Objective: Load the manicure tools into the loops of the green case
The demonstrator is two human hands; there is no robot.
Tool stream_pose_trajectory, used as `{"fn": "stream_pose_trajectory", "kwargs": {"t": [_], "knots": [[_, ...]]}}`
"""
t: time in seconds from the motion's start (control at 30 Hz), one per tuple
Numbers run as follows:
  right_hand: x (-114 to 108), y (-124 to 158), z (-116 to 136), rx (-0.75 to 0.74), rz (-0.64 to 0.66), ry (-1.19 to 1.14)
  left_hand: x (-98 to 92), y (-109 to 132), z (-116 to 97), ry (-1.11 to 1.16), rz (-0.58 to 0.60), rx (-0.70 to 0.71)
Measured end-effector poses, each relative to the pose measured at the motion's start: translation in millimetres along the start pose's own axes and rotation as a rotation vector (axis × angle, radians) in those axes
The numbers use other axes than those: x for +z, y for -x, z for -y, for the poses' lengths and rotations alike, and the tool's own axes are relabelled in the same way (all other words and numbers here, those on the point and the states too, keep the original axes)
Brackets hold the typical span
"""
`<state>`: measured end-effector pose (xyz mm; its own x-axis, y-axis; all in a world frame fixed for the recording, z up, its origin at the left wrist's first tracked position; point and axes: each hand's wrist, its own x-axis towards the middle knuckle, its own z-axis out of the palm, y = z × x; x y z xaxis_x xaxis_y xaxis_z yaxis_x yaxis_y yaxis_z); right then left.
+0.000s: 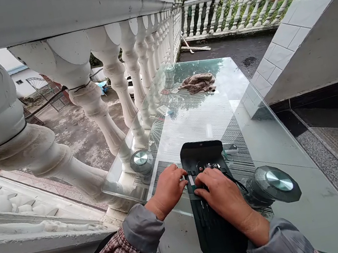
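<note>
A black flat case point(202, 155) lies open on a glass table point(204, 104), with small tools and parts in its upper half. My left hand point(168, 190) rests at the case's left edge, fingers curled and pinched against a small white-and-green piece point(191, 180). My right hand point(223, 195) lies over the middle of the case, fingers bent down and pressed on its contents. What the right fingers hold is hidden. Both wrists wear grey cuffs.
Round metal table fittings sit at the left point(141, 160) and right point(272, 182) of the case. A crumpled brown cloth point(198, 83) lies at the table's far end. A white stone balustrade point(109, 76) runs along the left; a tiled wall point(302, 37) rises on the right.
</note>
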<state>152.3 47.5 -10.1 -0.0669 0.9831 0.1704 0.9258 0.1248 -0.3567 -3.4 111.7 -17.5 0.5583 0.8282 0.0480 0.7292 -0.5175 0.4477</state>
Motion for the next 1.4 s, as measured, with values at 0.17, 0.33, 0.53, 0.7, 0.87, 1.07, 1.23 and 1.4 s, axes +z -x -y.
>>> {"fn": "stream_pose_trajectory", "kwargs": {"t": [0.17,0.33,0.53,0.7,0.87,1.07,1.23,1.4], "knots": [[2,-1,2,-0.023,-0.057,0.029,0.4,0,0,0.006,0.006,0.004],[1,0,0,-0.074,-0.037,-0.013,1.5,0,1,0.002,-0.003,0.020],[-2,-1,4,-0.125,-0.017,0.034,1.2,0,1,-0.002,0.010,0.003],[-1,-1,7,-0.126,-0.019,0.126,0.7,0,0,-0.003,0.017,0.010],[-3,1,5,-0.140,0.011,0.089,-1.1,0,-2,-0.005,0.039,-0.018],[3,3,4,-0.166,-0.053,0.134,-4.0,-1,-4,0.008,0.055,-0.036],[12,3,4,-0.203,-0.117,0.166,-2.6,-1,-2,0.003,0.051,-0.029],[15,5,5,-0.232,-0.152,0.202,1.1,-1,1,0.006,0.041,-0.020]]}}
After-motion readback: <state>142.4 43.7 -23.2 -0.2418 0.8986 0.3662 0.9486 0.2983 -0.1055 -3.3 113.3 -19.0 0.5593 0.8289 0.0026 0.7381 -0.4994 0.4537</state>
